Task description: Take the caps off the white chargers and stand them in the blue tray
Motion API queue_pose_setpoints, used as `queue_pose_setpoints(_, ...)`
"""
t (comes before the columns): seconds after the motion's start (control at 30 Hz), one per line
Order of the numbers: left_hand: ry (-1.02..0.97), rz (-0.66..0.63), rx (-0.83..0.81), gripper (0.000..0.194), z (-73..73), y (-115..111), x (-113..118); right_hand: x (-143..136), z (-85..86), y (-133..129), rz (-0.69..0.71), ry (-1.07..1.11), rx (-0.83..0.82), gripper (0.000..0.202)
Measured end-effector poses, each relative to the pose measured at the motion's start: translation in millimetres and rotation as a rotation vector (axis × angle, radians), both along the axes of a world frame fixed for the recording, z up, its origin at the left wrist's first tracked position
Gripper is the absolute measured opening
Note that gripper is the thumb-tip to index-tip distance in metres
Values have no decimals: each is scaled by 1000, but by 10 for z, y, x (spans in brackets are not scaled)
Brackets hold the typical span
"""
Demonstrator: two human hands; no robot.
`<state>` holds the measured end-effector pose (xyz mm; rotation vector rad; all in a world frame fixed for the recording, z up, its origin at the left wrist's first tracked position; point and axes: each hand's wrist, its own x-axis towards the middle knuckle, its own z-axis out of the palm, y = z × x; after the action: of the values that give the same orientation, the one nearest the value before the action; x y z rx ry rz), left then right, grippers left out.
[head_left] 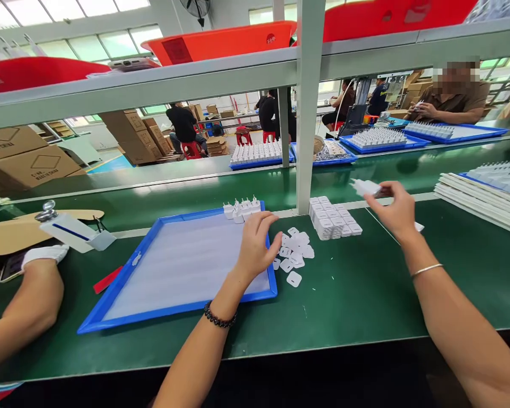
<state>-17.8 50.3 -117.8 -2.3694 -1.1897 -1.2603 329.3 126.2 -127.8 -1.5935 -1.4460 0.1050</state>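
Observation:
My right hand (393, 212) pinches a white plug adapter (365, 187), raised above the bench with its pins pointing left. My left hand (257, 245) hovers by the right rim of a blue-edged tray (174, 310), fingers curved and apart with nothing visible in them. Several white adapters (240, 209) stand pins up in the tray's far right corner, just beyond my left fingers. Right of that hand lies a loose pile of small white square pieces (296, 246). Neat stacks of similar white squares (334, 218) sit between my two hands, against the post.
At the left, another person's gloved hand (45, 254) rests by a phone (12, 266). A metal-topped dispenser bottle (63, 226) stands nearby. A shelf post (306, 113) rises from the bench's back. White boards (480, 201) are stacked right. A co-worker (454, 96) sits across.

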Motion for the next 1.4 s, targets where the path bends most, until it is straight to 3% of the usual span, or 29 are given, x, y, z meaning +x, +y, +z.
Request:
queue_pose_setpoints(0.07,90,-74,59,46,-7,-63,95,-434,2,-170,184,29,36,33)
queue_pose_setpoints(0.1,140,-102,76,53,-29,-83,150,-649,-22,-270,393,107,36,32)
queue_pose_setpoints(0.2,254,-135,69,48,-137,-102,295,-1153,-137,-552,817,307,-31,30)
queue_pose_setpoints(0.33,213,-126,-148,35,-226,-88,338,-1312,-250,-655,999,560,-243,37)
queue_pose_setpoints(0.4,79,-137,-309,32,-215,-80,311,-1229,-278,-577,1027,526,-339,37)
queue_pose_setpoints(0.53,-254,-172,-568,30,-169,-63,273,-1042,-350,-377,887,52,-436,32)
queue_pose_setpoints(0.6,-392,-233,-658,30,-165,-59,282,-1009,-403,-322,845,-72,-472,28)
queue_pose_setpoints(0.77,-602,-389,-779,33,-195,-74,329,-1047,-471,-303,848,-106,-482,8)
queue_pose_setpoints(0.87,-618,-409,-811,37,-197,-86,337,-1043,-431,-319,864,-99,-459,11)
queue_pose_setpoints(0.93,-629,-429,-817,38,-186,-92,336,-1019,-373,-336,870,-3,-474,21)
queue_pose_setpoints(1.17,-573,-450,-763,37,-117,-173,341,-929,-47,-487,985,711,-533,36)
queue_pose_setpoints(1.4,-468,-472,-799,28,-44,-271,366,-949,68,-616,951,915,-473,31)
